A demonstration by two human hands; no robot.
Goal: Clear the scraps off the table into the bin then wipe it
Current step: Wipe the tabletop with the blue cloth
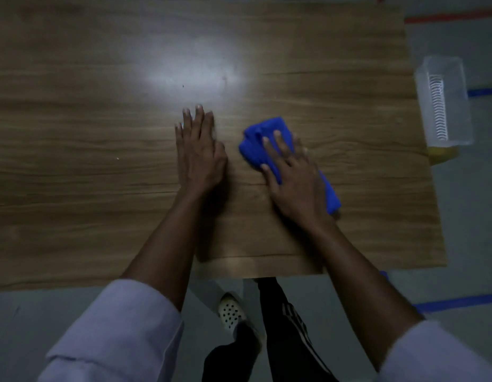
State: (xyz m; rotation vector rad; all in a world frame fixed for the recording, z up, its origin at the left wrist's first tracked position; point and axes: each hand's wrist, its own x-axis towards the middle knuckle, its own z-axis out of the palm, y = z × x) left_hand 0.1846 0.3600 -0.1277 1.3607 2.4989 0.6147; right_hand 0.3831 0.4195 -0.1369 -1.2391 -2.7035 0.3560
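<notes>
A blue cloth lies bunched on the wooden table, right of centre. My right hand presses flat on top of the cloth, fingers spread, with cloth showing past the fingertips and behind the wrist. My left hand rests flat on the bare wood just left of the cloth, fingers together and holding nothing. A tiny pale speck and a tiny dark speck sit on the tabletop. A translucent plastic bin stands on the floor past the table's right edge.
Something yellow shows at the bin's near end. Blue tape lines and a red one mark the grey floor. My shoe and dark trouser leg are below the table's near edge.
</notes>
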